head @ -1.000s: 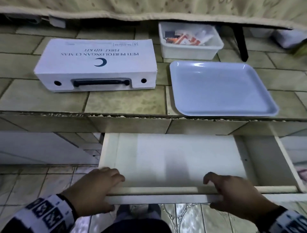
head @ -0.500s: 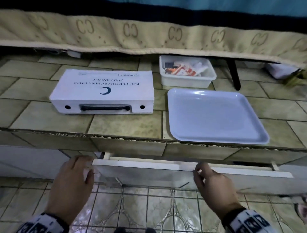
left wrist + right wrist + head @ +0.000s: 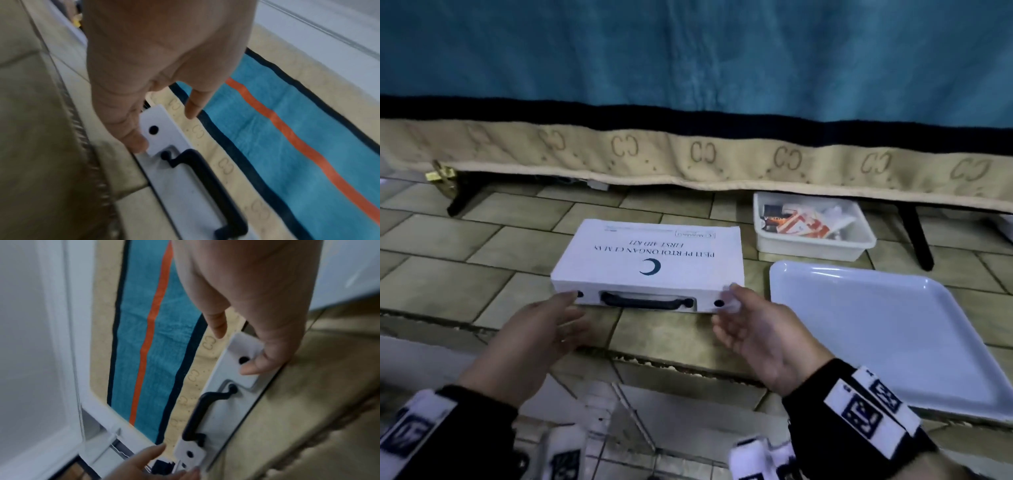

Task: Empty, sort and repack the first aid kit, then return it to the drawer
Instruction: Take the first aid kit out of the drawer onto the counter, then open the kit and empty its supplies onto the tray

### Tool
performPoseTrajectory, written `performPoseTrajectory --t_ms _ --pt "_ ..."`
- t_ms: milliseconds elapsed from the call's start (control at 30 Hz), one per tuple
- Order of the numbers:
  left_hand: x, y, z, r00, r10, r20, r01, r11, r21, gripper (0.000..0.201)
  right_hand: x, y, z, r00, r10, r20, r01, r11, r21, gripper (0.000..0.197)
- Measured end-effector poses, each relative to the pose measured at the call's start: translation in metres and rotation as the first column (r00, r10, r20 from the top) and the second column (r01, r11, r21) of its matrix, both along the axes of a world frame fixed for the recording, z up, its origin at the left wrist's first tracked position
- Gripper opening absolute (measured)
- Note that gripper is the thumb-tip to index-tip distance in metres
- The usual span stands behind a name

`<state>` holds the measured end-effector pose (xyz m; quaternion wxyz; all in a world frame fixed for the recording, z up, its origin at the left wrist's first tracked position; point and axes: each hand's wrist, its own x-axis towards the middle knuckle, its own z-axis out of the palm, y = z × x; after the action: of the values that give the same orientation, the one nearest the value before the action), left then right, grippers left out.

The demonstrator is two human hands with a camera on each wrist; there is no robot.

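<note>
The white first aid kit point(image 3: 650, 260) lies flat and closed on the tiled counter, its black carry handle point(image 3: 647, 301) facing me. My left hand point(image 3: 558, 318) reaches its front left corner with fingers spread. In the left wrist view a fingertip point(image 3: 137, 144) touches the kit's front face point(image 3: 185, 186) beside the handle point(image 3: 207, 178). My right hand point(image 3: 726, 308) is at the front right corner. In the right wrist view its fingertip point(image 3: 252, 368) lies on the kit's front face point(image 3: 226, 402) by a round hole. Neither hand is closed around the box.
A shallow white tray point(image 3: 893, 342) lies right of the kit. Behind it a white tub point(image 3: 811, 245) holds several packets. A blue and beige blanket point(image 3: 688, 85) hangs along the back, with black legs point(image 3: 916, 236) under it. The counter's rough front edge point(image 3: 654, 363) runs below my hands.
The open drawer slid nearly shut under both hands. They have since left its front and risen to the kit's front corners. The view has tilted upward.
</note>
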<state>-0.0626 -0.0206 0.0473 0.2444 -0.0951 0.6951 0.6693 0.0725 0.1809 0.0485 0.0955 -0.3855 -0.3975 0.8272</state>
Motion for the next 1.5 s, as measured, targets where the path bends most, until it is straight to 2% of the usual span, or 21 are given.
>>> performPoseTrajectory --t_ms 67,133,233,400,633,800,867,967,1067,1133,1200,1267,1300,1367,1433,1500 --pt "-0.015 0.008 0.004 0.992 0.020 0.125 -0.036 0.991 0.128 0.032 -0.016 -0.002 -0.003 0.999 -0.007 0.046 0.009 0.998 -0.055 0.016" --pt "-0.030 0.014 0.002 0.982 0.037 0.183 -0.070 0.982 0.178 0.027 -0.031 -0.006 -0.005 0.996 -0.051 0.078 0.056 0.997 -0.053 0.018" --pt "-0.046 0.023 0.000 0.982 0.029 0.187 -0.065 0.980 0.188 0.016 -0.047 -0.005 -0.007 0.990 -0.114 0.085 0.119 0.992 -0.052 0.019" --pt "-0.078 0.045 0.005 0.971 -0.001 0.241 -0.046 0.981 0.189 0.014 -0.070 0.013 -0.008 0.974 -0.207 0.095 0.212 0.977 -0.036 0.023" --pt "-0.110 0.066 0.001 0.960 -0.109 0.259 0.054 0.976 0.209 0.017 -0.094 0.025 -0.007 0.932 -0.349 0.102 0.347 0.937 0.039 0.028" --pt "-0.123 0.066 0.007 0.955 -0.164 0.248 0.105 0.967 0.233 0.023 -0.088 0.032 0.008 0.928 -0.363 0.083 0.362 0.932 0.029 0.025" --pt "-0.126 0.068 0.015 0.974 -0.134 0.181 0.093 0.971 0.219 0.026 -0.084 0.035 0.020 0.931 -0.363 0.033 0.360 0.930 0.070 0.024" --pt "-0.134 0.072 0.029 0.989 -0.138 -0.055 0.145 0.980 0.138 0.014 -0.084 0.050 0.040 0.926 -0.375 -0.048 0.377 0.910 0.173 0.015" --pt "-0.152 0.086 0.050 0.910 -0.208 -0.358 0.217 0.976 -0.017 0.025 -0.091 0.073 0.062 0.945 -0.309 -0.107 0.327 0.887 0.326 0.016" --pt "-0.166 0.098 0.062 0.826 -0.283 -0.488 0.234 0.959 -0.159 0.023 -0.094 0.091 0.072 0.982 -0.186 -0.019 0.163 0.803 0.573 0.020" --pt "-0.183 0.109 0.069 0.705 -0.377 -0.600 0.169 0.912 -0.375 0.018 -0.092 0.107 0.083 0.984 -0.095 0.151 -0.055 0.644 0.763 0.020" --pt "-0.198 0.118 0.074 0.587 -0.485 -0.648 0.074 0.830 -0.553 0.013 -0.086 0.121 0.088 0.953 -0.044 0.301 -0.248 0.460 0.853 0.020" --pt "-0.202 0.122 0.077 0.551 -0.532 -0.643 0.039 0.787 -0.616 0.013 -0.083 0.128 0.087 0.914 -0.054 0.401 -0.365 0.322 0.874 0.021" --pt "-0.213 0.129 0.078 0.516 -0.592 -0.619 -0.007 0.720 -0.694 0.016 -0.077 0.141 0.081 0.805 -0.116 0.582 -0.580 0.056 0.813 0.026" --pt "-0.223 0.137 0.080 0.508 -0.621 -0.596 -0.047 0.672 -0.739 0.021 -0.071 0.150 0.071 0.701 -0.115 0.704 -0.713 -0.075 0.698 0.033" --pt "-0.229 0.148 0.080 0.527 -0.628 -0.572 -0.079 0.635 -0.769 0.027 -0.066 0.158 0.058 0.612 -0.012 0.791 -0.785 -0.137 0.605 0.041"
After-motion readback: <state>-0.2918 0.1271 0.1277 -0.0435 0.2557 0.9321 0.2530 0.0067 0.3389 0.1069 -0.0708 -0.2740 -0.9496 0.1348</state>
